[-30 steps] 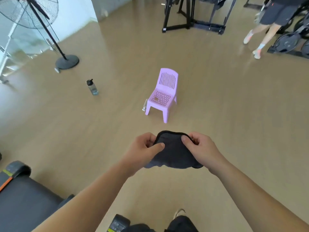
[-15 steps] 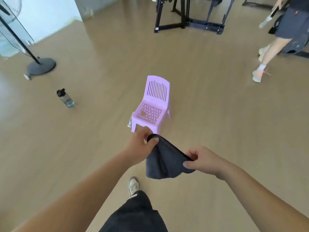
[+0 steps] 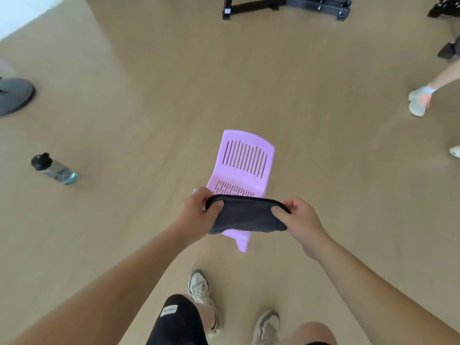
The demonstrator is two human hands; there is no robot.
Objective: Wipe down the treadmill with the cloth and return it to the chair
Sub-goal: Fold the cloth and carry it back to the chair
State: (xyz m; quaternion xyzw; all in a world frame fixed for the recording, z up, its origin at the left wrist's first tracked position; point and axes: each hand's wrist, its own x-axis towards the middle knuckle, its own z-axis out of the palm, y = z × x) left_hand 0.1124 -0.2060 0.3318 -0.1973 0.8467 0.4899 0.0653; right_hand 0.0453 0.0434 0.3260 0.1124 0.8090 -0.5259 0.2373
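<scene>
Over the seat of the purple plastic chair (image 3: pixel 245 160), both hands hold a dark grey cloth (image 3: pixel 245 216) stretched between them. The left hand (image 3: pixel 198 215) has its grip closed on the cloth's left end, thumb on top and fingers curled underneath. The right hand (image 3: pixel 297 219) is closed on the right end in the same way, thumb pressed onto the fabric. The cloth is folded over, its rounded edge facing the chair back, and it hides most of the slotted seat; whether it already touches the seat or hangs just above it is hard to tell from this angle. One chair leg shows below the cloth.

The chair stands on a tan wooden floor (image 3: pixel 124 120). A clear water bottle (image 3: pixel 53 169) with a black cap stands well to the left of the chair, and a round dark base (image 3: pixel 15 95) sits further left at the frame edge. A black metal frame (image 3: pixel 286 5) crosses the top. Another person's shoe (image 3: pixel 419 103) is at the right edge. The wearer's own two sneakers (image 3: pixel 201 292) are at the bottom, just short of the chair.
</scene>
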